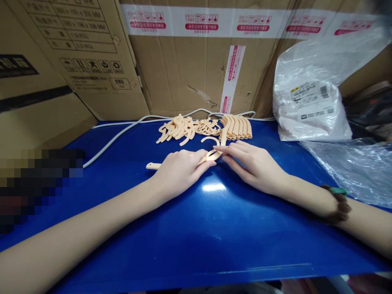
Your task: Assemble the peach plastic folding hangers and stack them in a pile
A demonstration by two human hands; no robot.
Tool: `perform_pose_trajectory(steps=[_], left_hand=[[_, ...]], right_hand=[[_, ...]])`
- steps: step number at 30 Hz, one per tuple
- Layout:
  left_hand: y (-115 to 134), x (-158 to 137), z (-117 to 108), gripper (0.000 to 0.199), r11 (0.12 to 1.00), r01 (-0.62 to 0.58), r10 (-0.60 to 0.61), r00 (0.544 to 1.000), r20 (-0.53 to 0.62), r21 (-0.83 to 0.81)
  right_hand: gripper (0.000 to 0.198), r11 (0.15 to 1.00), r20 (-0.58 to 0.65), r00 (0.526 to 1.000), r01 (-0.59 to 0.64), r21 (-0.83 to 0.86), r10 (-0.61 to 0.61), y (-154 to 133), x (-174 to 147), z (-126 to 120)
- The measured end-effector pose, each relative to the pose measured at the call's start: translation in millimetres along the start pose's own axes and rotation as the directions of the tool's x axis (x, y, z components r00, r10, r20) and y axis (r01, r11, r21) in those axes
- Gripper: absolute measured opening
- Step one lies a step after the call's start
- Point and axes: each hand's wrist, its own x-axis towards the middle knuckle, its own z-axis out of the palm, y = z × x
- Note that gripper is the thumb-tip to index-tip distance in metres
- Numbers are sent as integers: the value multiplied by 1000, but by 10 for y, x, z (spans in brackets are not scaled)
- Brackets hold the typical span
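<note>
A beige plastic folding clothes hanger (214, 155) is between my two hands, just above or on the blue table. Its curved hook (210, 139) rises at the middle, and one arm's end (152, 166) sticks out to the left. My left hand (179, 171) is closed around that arm, with thumb and fingers near the centre joint. My right hand (255, 165) grips the other side of the joint between fingertips and thumb. Another flat strip (224, 136) stands up behind the right fingertips; whether it belongs to the held hanger I cannot tell.
Behind the hands lie a heap of hooks (179, 127), a pile of ring-like parts (208, 127) and a row of stacked hanger arms (240, 126). A white cable (113, 141) runs behind them. Cardboard boxes (190, 77) wall the back; plastic bags (309, 102) sit right on the blue table (196, 237).
</note>
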Motion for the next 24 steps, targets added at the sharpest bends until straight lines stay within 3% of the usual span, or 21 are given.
perform_pose_trajectory(steps=[8, 18, 24], left_hand=[[14, -3, -8, 36, 999, -46, 46, 999, 22, -4], [101, -22, -33, 35, 977, -113, 105, 993, 53, 182], [107, -53, 2, 37, 946, -232, 231, 972, 29, 229]], right_hand=[[31, 1000, 22, 1000, -10, 15, 9, 15, -8, 19], [33, 998, 68, 997, 23, 51, -27, 24, -2, 10], [29, 991, 56, 997, -50, 123, 44, -6, 0, -7]])
